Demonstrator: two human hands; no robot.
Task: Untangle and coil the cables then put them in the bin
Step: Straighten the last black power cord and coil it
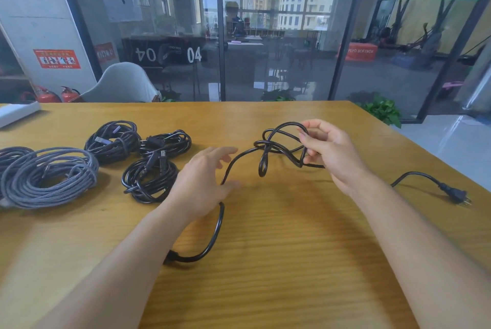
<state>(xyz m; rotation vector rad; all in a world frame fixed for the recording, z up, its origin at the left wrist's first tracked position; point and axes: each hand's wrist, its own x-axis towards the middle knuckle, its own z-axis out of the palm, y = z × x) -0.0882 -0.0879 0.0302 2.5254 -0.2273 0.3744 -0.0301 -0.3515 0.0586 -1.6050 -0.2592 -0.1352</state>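
Two hands — right hand (328, 152) grips black cable (268, 148) (four coils (148, 177) beside).

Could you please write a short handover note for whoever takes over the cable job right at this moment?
Right hand grips the loops of the black power cord, lifted above the wooden table. Left hand is open beside the cord's lower run, holding nothing. The cord's plug lies on the table at the right.
Done: a grey braided coil and three black coiled cables lie at the left.
Left: unknot and coil this cord, then bin all cables. No bin is in view.
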